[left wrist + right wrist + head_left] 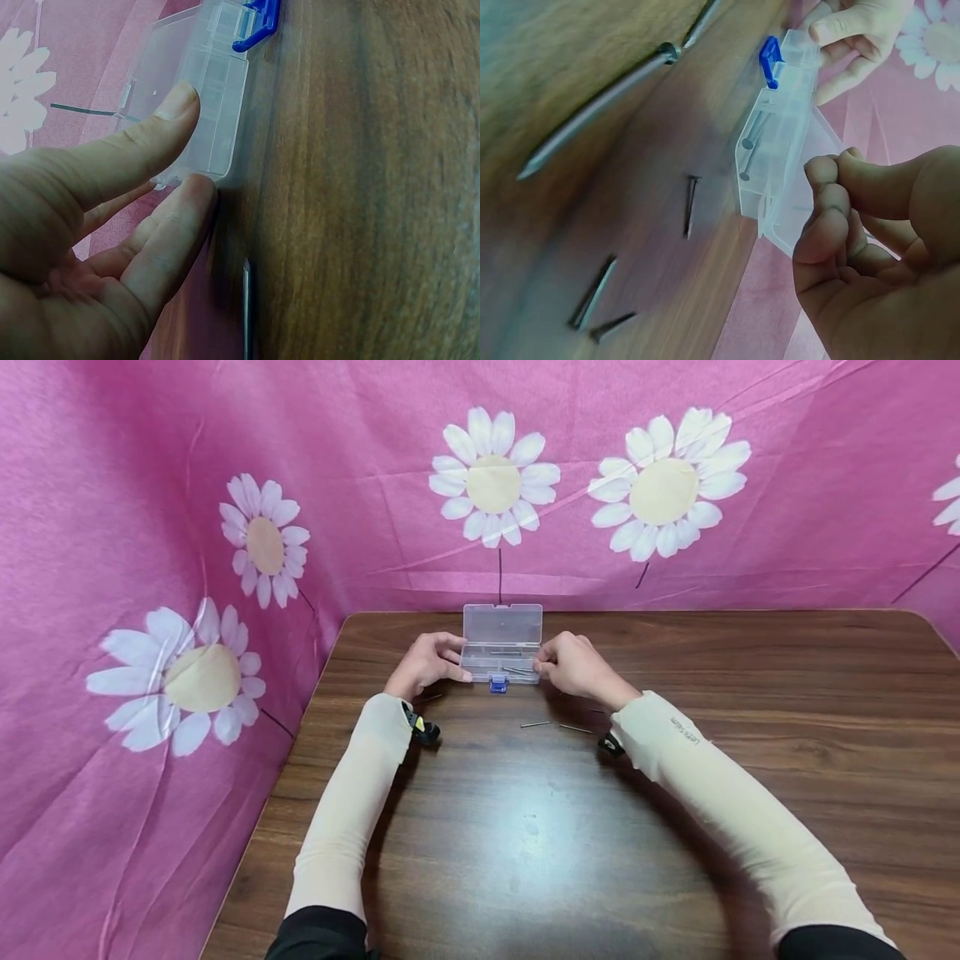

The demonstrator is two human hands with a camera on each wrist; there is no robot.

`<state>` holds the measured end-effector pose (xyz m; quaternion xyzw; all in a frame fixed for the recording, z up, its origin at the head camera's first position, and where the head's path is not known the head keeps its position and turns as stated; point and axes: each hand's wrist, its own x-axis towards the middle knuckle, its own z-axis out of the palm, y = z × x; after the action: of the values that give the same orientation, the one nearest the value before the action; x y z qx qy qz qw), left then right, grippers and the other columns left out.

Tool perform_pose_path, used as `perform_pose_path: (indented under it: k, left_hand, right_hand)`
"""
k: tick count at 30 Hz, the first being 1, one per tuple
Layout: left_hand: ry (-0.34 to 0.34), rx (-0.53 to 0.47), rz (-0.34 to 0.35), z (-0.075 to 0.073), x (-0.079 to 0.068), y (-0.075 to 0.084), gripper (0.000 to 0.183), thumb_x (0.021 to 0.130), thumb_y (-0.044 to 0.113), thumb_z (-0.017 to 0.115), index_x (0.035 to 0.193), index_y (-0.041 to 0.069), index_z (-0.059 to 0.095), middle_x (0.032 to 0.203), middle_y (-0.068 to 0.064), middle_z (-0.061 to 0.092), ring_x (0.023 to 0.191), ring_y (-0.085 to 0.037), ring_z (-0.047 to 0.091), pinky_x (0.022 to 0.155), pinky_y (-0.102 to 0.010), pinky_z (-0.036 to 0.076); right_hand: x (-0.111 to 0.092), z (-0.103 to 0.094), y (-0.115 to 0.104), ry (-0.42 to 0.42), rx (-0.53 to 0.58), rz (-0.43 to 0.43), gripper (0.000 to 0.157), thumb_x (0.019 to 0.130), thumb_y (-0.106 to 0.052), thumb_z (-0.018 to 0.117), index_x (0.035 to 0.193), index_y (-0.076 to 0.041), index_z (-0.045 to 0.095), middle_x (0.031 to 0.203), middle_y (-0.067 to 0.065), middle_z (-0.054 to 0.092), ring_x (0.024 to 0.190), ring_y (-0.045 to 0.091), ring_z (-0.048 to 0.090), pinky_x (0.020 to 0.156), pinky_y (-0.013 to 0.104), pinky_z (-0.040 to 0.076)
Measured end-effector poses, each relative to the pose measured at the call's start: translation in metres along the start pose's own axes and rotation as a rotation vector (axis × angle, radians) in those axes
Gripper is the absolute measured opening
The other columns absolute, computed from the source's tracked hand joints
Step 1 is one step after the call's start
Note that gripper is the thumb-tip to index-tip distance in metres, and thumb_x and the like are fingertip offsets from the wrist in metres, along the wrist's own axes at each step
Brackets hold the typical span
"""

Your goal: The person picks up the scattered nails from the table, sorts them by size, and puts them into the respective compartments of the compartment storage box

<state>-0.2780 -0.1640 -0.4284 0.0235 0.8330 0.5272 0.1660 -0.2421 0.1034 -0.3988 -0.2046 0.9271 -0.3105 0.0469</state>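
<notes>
A clear plastic compartment box (480, 665) stands near the table's back edge, its lid (502, 625) raised and its blue latch (498, 684) facing front. Around the box's left end, my left hand (427, 663) holds it with the thumb in front and fingers at the side. At the right end is my right hand (577, 668), with fingers curled and thumb against the index fingertip; nothing shows between them in the right wrist view. Inside the box lie a few nails (748, 154), their heads toward the right end.
Several loose nails lie on the wooden table (450, 827), including one nail (535, 724) and another nail (576, 728) in front of the box. Beside my left hand lies a nail (247, 307). A pink flowered cloth (375, 552) hangs behind the table.
</notes>
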Motion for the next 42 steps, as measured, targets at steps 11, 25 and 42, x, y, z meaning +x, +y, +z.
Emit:
perform_pose_path:
  k: [11,25,42]
  left_hand:
    - [-0.005,0.006,0.002,0.001,0.0,0.001,0.072,0.057,0.001,0.085,0.123,0.011,0.057,0.095,-0.015,0.065,0.081,-0.022,0.063,0.069,-0.03,0.049]
    - [-0.004,0.008,0.005,0.0,0.0,0.0,0.072,0.056,0.001,0.085,0.122,0.01,0.057,0.094,-0.015,0.065,0.079,-0.022,0.062,0.067,-0.028,0.048]
    - [0.009,0.004,0.006,-0.001,-0.001,0.0,0.072,0.056,0.004,0.086,0.122,0.012,0.058,0.094,-0.014,0.065,0.081,-0.022,0.062,0.066,-0.029,0.048]
  right_hand:
    - [-0.029,-0.001,0.011,-0.082,-0.025,0.032,0.015,0.086,-0.015,0.061,0.077,-0.014,0.072,0.07,-0.003,0.065,0.065,0.017,0.052,0.072,0.037,0.04]
    - [-0.06,0.001,0.014,-0.147,-0.086,0.006,0.009,0.082,-0.016,0.065,0.074,-0.018,0.07,0.066,-0.009,0.062,0.058,0.012,0.05,0.064,0.034,0.041]
    - [-0.079,0.007,0.026,-0.154,-0.141,0.0,0.011,0.075,-0.013,0.071,0.067,-0.018,0.065,0.06,-0.011,0.057,0.055,0.01,0.051,0.059,0.033,0.044]
